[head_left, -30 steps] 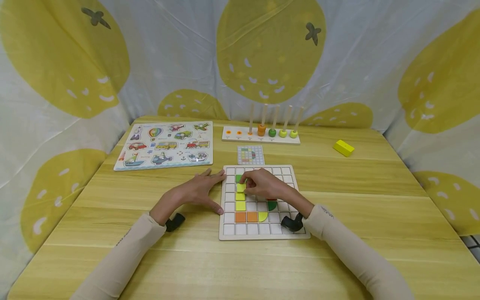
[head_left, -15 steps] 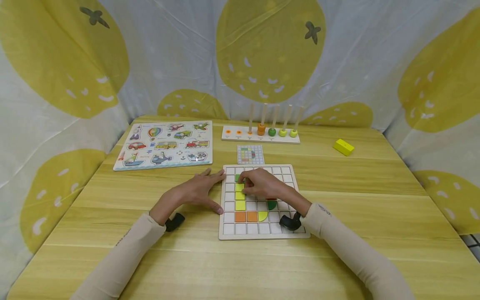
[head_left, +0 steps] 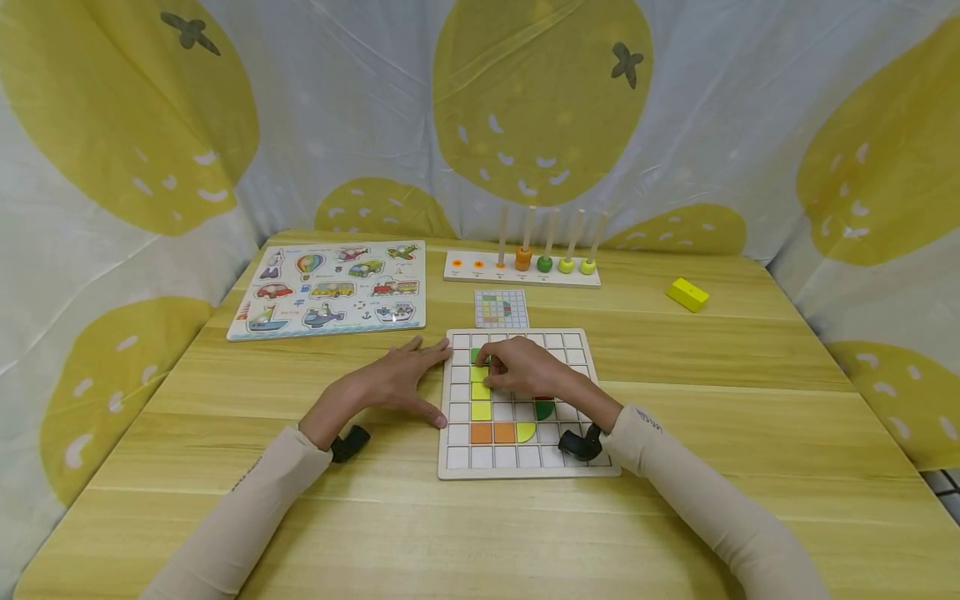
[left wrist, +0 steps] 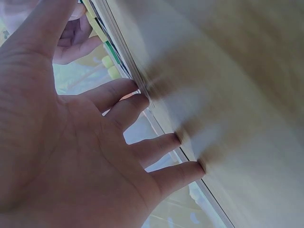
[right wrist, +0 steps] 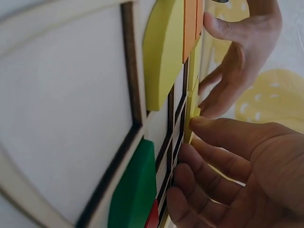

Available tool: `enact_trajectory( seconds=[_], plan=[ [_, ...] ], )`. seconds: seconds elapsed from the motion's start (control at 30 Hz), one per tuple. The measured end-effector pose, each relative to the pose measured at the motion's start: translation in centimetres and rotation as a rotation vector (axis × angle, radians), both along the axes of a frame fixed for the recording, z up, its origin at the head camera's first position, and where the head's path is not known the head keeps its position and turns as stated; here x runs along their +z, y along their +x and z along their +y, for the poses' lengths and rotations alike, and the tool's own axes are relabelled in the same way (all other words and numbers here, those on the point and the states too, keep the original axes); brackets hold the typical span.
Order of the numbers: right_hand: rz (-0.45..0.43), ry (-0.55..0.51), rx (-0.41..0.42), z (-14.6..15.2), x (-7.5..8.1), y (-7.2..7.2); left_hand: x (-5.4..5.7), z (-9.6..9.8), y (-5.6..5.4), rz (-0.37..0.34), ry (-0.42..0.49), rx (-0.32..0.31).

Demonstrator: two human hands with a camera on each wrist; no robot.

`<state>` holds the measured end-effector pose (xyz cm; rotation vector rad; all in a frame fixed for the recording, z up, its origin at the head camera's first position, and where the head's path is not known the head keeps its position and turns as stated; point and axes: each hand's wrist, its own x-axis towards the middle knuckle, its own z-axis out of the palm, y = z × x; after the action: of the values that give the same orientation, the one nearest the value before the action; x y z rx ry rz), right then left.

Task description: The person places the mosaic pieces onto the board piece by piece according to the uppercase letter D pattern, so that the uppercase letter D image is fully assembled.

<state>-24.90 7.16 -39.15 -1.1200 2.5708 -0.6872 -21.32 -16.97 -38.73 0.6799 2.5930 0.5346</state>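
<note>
A white grid board [head_left: 461, 458] lies on the table with coloured tiles in its cells. My right hand [head_left: 527, 367] is over its upper left part, thumb and index finger pinching a yellow square tile [head_left: 478, 374] that sits in the column of yellow squares. In the right wrist view my thumb [right wrist: 223, 133] is at the tile's edge. A green tile [head_left: 476, 356] shows just above, partly covered by my fingers. My left hand [head_left: 397, 379], fingers spread, rests on the table with thumb and fingertips at the board's left edge. Lower down are an orange tile [head_left: 481, 433] and a yellow quarter-circle tile [head_left: 526, 432].
Behind the board lies a small pattern card [head_left: 501, 309]. Farther back stands a peg counter [head_left: 522, 271] with coloured beads. A vehicle puzzle board [head_left: 330, 292] is at the back left, a yellow block [head_left: 687, 295] at the right. A fruit-print curtain [head_left: 375, 108] surrounds the table.
The yellow tile in my right hand has gone from lying askew over the column to level in its cell. My left hand has stayed at the board's edge.
</note>
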Motion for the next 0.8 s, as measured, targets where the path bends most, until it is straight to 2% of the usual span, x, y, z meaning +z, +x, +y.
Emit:
enact_trajectory(
  seconds=[0.4, 0.8],
  plan=[
    [0.022, 0.006, -0.001, -0.04, -0.01, -0.03, -0.01, 0.04, -0.01, 0.0, -0.006, 0.002],
    [0.015, 0.025, -0.037, -0.08, -0.12, -0.17, -0.05, 0.0, -0.14, 0.01, -0.003, -0.009]
  ],
)
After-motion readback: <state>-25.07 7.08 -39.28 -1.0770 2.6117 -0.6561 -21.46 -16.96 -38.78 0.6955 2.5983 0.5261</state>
